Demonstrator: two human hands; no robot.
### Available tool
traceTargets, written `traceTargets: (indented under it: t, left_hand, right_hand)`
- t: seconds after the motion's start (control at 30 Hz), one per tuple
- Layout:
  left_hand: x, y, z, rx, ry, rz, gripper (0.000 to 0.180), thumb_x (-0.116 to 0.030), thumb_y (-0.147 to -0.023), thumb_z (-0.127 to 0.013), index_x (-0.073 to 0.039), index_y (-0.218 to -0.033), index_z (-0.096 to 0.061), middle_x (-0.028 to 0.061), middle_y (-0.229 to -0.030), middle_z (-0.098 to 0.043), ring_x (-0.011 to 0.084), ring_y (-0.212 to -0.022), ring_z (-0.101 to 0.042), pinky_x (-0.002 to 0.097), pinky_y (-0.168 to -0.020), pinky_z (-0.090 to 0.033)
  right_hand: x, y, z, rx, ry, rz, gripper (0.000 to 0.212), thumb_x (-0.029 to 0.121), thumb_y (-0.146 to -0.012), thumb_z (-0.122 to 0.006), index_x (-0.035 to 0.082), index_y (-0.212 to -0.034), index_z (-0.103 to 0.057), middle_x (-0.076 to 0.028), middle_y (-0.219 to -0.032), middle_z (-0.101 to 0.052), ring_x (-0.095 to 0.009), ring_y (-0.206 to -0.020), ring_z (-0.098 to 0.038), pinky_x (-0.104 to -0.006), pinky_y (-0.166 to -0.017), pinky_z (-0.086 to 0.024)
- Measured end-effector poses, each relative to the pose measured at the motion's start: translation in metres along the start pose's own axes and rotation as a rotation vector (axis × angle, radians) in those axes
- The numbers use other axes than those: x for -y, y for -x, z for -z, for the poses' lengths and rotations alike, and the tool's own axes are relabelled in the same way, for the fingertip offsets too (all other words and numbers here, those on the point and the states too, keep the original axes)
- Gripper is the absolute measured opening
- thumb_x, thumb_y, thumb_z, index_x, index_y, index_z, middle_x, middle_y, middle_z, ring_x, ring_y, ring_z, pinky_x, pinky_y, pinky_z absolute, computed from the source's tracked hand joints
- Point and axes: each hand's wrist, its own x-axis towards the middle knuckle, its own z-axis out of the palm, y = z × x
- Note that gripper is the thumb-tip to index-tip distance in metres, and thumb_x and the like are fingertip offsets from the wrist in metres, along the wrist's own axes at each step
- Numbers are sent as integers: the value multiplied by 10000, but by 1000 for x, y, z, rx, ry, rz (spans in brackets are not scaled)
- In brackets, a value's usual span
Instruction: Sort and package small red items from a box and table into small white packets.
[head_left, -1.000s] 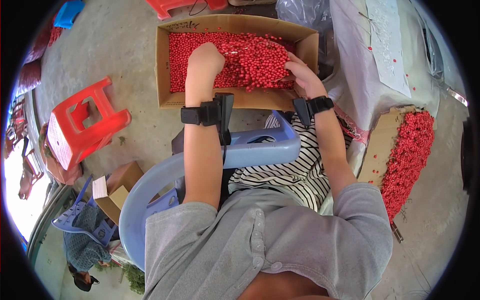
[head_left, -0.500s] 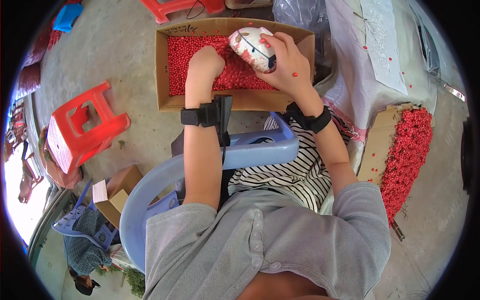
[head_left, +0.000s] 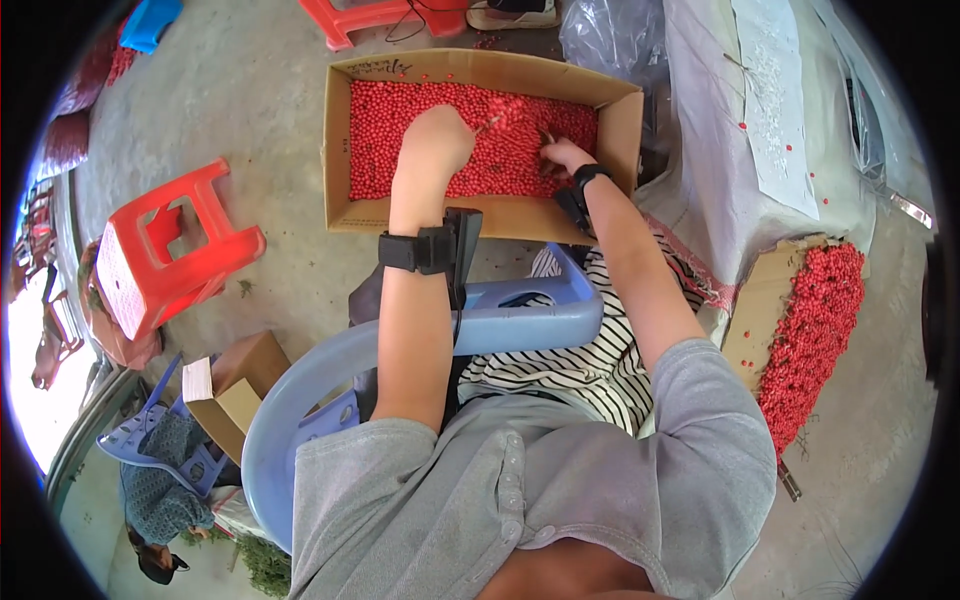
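My left hand (head_left: pixel 437 140) is closed above the left half of a shallow brown cardboard box (head_left: pixel 335 140). A small pale edge shows beside its fingers, but I cannot make out what it grips. Small round red berries (head_left: pixel 385 150) fill the box in a thick layer. At the box's right part, my right hand (head_left: pixel 567 158) reaches down with curled fingers partly hidden among the berries. What it grips cannot be made out. Between the two hands the berries are blurred and slightly heaped. The white patterned bowl does not show plainly here. Black straps circle both wrists.
A light blue plastic chair armrest (head_left: pixel 300 400) curves round me. A red stool (head_left: pixel 180 245) stands at left. On the right are a white sack (head_left: pixel 700 150) and a carton piece (head_left: pixel 755 320) heaped with berry sprigs (head_left: pixel 815 340). Another person (head_left: pixel 165 510) is at lower left.
My right hand has swung down from its raised place into the berries, and the white patterned bowl it held no longer shows plainly. My left hand stays closed over the box.
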Motion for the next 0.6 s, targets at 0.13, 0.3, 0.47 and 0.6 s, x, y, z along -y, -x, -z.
traceTargets:
  t: [0.13, 0.3, 0.47, 0.6]
  left_hand:
    - [4, 1, 9, -9, -61, 32, 147, -96, -686, -501, 25, -722, -576, 200, -697, -564, 298, -675, -568, 353, -640, -439]
    - [0, 1, 9, -8, -165, 99, 172, -98, -695, -473, 31, -739, -579, 231, -742, -560, 337, -725, -560, 377, -660, -436]
    - [-5, 7, 16, 44, -237, 146, 196, -101, -704, -485, -9, -836, -595, 190, -873, -579, 320, -831, -563, 383, -689, -455]
    - [-10, 5, 14, 101, -277, 147, 200, -100, -704, -483, -14, -844, -596, 183, -884, -578, 319, -836, -562, 383, -687, -456]
  right_hand:
    - [4, 12, -9, 247, -333, 8, 345, 113, -747, -463, 104, -1090, -427, -62, -997, -518, -186, -864, -530, -333, -674, -463]
    - [24, 79, 17, 196, -475, 273, 405, 66, -718, -483, 76, -1115, -402, -35, -975, -504, -165, -835, -515, -312, -706, -455]
    - [41, 154, 34, 109, -607, 408, 397, 67, -733, -492, 74, -1122, -410, -24, -1051, -491, -181, -892, -510, -321, -738, -447]
    - [61, 199, 30, -164, -593, 722, 458, 94, -685, -576, 53, -1110, -411, -60, -1043, -494, -190, -893, -512, -302, -730, -442]
